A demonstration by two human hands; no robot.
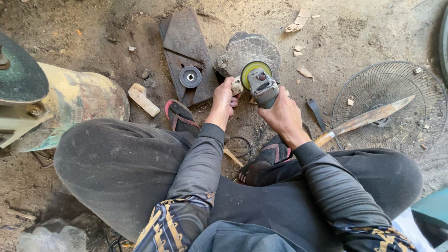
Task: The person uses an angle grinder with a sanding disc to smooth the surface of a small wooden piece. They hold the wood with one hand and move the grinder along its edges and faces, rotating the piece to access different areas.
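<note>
At the far left stands a worn yellow-green machine body [74,100] with a dark round disc [18,74] above it. Next to it, on the dirt floor [364,32], lies a small pale wooden block [143,99]. A dark flat stone slab [186,51] lies further right, and a loose grinding disc [190,77] rests on it. The person sits low with bent knees, and two sandals [179,116] show between the legs.

The left hand [224,98] is closed around the pale side handle at the left side of the angle grinder [259,84]. The grinder is in the middle, just in front of a grey rounded stone [247,51], with its yellow-green wheel turned upward. The right hand [282,114] grips the grey body of the grinder from the right, fingers wrapped around it.

At the right, a long rusty blade [364,120] lies across a round wire fan guard [389,105] on the floor. Some wood chips [298,21] lie near the top.
</note>
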